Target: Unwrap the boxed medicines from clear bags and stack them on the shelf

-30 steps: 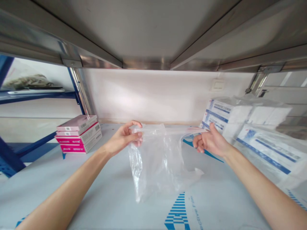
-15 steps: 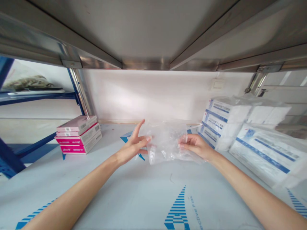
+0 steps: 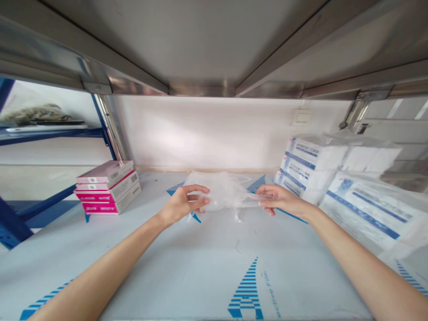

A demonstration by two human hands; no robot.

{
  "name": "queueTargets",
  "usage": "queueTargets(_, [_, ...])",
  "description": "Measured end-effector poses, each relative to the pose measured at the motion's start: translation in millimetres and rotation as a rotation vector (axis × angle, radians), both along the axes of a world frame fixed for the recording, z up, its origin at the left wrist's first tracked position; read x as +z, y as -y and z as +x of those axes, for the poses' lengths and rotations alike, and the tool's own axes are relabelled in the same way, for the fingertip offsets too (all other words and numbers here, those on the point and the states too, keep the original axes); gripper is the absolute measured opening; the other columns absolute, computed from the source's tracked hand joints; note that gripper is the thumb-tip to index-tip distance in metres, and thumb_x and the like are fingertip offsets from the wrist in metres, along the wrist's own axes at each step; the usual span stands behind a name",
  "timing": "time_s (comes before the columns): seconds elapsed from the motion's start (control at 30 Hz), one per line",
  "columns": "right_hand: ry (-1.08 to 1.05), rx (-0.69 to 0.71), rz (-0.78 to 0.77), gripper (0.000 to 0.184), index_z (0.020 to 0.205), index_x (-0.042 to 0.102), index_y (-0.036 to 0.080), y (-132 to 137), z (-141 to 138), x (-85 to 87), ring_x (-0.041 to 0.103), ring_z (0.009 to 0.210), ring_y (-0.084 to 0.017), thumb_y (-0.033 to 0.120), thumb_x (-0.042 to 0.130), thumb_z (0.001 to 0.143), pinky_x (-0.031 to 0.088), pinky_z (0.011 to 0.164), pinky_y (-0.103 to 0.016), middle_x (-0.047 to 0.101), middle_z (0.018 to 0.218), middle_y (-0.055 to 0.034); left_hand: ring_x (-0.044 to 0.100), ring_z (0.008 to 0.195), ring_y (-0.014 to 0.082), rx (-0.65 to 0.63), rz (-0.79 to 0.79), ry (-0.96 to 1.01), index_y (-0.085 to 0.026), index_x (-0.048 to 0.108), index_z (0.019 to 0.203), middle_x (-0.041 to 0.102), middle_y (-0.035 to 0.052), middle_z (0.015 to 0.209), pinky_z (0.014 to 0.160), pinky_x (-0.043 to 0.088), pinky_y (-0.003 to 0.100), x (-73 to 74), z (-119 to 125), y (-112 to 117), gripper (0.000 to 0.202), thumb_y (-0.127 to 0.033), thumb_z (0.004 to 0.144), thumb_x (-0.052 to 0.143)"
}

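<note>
A stainless-steel shelf (image 3: 200, 44) spans the top of the view, above a lower shelf (image 3: 214, 272) covered in pale film with blue printing (image 3: 246, 290). Behind it stands a white wall (image 3: 207, 133) with a small switch plate (image 3: 301, 117). A blue metal rack (image 3: 53, 132) shows at the far left.

On the lower shelf, a stack of pink-and-white boxes (image 3: 107, 189) sits toward the left. Toward the right lie plastic-wrapped white packs with blue stripes (image 3: 310, 167), well apart from the boxes.

Both forearms reach in from the bottom corners, angled toward each other, and the hands meet near the middle of the shelf. The left hand (image 3: 183, 203) is curled around the left end of a clear plastic bag (image 3: 222, 191), its fingers closed on the bunched film. The right hand (image 3: 282, 199) grips the bag's right end, where the film narrows to a twisted strip, pinching it between thumb and fingers.

The bag stretches loosely between the two hands, crumpled and gathered, with a small tail of film hanging below it (image 3: 238, 216). Whether it touches the shelf cannot be told.
</note>
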State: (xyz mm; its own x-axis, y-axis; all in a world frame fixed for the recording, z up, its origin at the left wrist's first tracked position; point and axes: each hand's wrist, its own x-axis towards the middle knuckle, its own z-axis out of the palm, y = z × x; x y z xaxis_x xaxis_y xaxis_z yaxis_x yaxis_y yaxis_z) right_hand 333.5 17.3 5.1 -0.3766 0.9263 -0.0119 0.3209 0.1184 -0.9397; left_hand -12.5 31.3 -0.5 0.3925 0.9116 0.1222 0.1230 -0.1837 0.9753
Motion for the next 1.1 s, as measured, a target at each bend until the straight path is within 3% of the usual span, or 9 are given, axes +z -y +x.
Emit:
queueTargets(0.13, [-0.132,-0.085,0.010,0.037,0.083,0.056,0.021,0,8,0.5,0.060,0.055,-0.013,0.039,0.085,0.069,0.046,0.056,-0.028,0.066,0.069,0.0011,0.068,0.078,0.0179,-0.012,0.007,-0.030,-0.018,0.063,0.121,0.069,0.0012,0.077,0.068,0.053,0.027,5.8,-2,4,0.062,-0.031,0.065,0.086])
queueTargets(0.27, [-0.206,-0.117,0.055,0.033,0.077,0.061,0.020,-4,16,-1.4,0.064,0.061,-0.014,0.038,0.087,0.068,0.047,0.059,-0.028,0.068,0.070,0.0001,0.068,0.071,0.0168,0.014,0.021,-0.066,-0.018,0.062,0.114,0.068,0.0000,0.075,0.061,0.049,0.025,6.8,-5,2,0.053,-0.030,0.067,0.084])
queueTargets(0.43, [-0.245,-0.149,0.076,0.032,0.075,0.068,0.019,-6,24,0.6,0.065,0.067,-0.017,0.037,0.090,0.062,0.049,0.064,-0.030,0.069,0.074,-0.0021,0.070,0.076,0.0157,-0.018,0.051,0.024,-0.021,0.061,0.112,0.064,0.0063,0.117,0.072,0.055,0.030,5.1,-13,-6,0.058,-0.027,0.061,0.087])
queueTargets(0.5, [-0.236,-0.171,0.078,0.030,0.073,0.068,0.019,-6,27,3.1,0.065,0.069,-0.017,0.034,0.091,0.061,0.050,0.067,-0.031,0.071,0.078,-0.0033,0.070,0.083,0.0169,-0.017,0.059,0.028,-0.022,0.062,0.115,0.062,0.0079,0.123,0.078,0.056,0.032,5.5,-18,-9,0.060,-0.025,0.061,0.088])
queueTargets(0.67, [-0.268,-0.195,0.079,0.029,0.069,0.065,0.021,-5,28,4.2,0.067,0.082,-0.021,0.033,0.089,0.061,0.051,0.076,-0.035,0.072,0.089,-0.0050,0.070,0.083,0.0187,-0.051,-0.037,0.001,-0.019,0.066,0.110,0.071,0.0046,0.093,0.078,0.053,0.031,11.1,-24,-10,0.051,-0.022,0.063,0.087])
queueTargets(0.77, [-0.277,-0.126,0.008,0.031,0.092,0.067,0.023,-4,20,2.9,0.068,0.096,-0.023,0.037,0.083,0.069,0.051,0.085,-0.037,0.074,0.093,-0.0057,0.071,0.082,0.0194,-0.113,-0.071,-0.004,-0.018,0.070,0.105,0.073,0.0045,0.083,0.078,0.052,0.032,13.2,-20,-7,0.044,-0.023,0.064,0.087])
queueTargets(0.9, [-0.143,0.014,-0.062,0.052,0.119,0.061,0.024,0,7,3.3,0.067,0.096,-0.021,0.041,0.080,0.073,0.053,0.081,-0.035,0.072,0.112,-0.0090,0.070,0.084,0.0207,-0.049,-0.073,-0.025,-0.016,0.076,0.094,0.075,0.0067,0.084,0.081,0.053,0.033,9.3,-13,-5,0.035,-0.032,0.064,0.087])
queueTargets(1.0, [-0.041,0.038,-0.027,0.051,0.109,0.065,0.021,-1,6,1.8,0.067,0.091,-0.020,0.035,0.086,0.065,0.054,0.078,-0.035,0.072,0.103,-0.0076,0.071,0.086,0.0223,0.023,-0.085,0.014,-0.016,0.077,0.090,0.077,0.0068,0.085,0.083,0.053,0.035,4.8,-11,-7,0.034,-0.037,0.064,0.087])
queueTargets(1.1, [0.013,0.036,0.006,0.045,0.101,0.067,0.019,-4,13,-0.9,0.066,0.085,-0.018,0.034,0.086,0.064,0.054,0.077,-0.034,0.071,0.096,-0.0064,0.072,0.086,0.0237,0.046,-0.063,-0.069,-0.017,0.078,0.093,0.078,0.0066,0.082,0.080,0.052,0.033,3.6,-15,-9,0.036,-0.034,0.063,0.087])
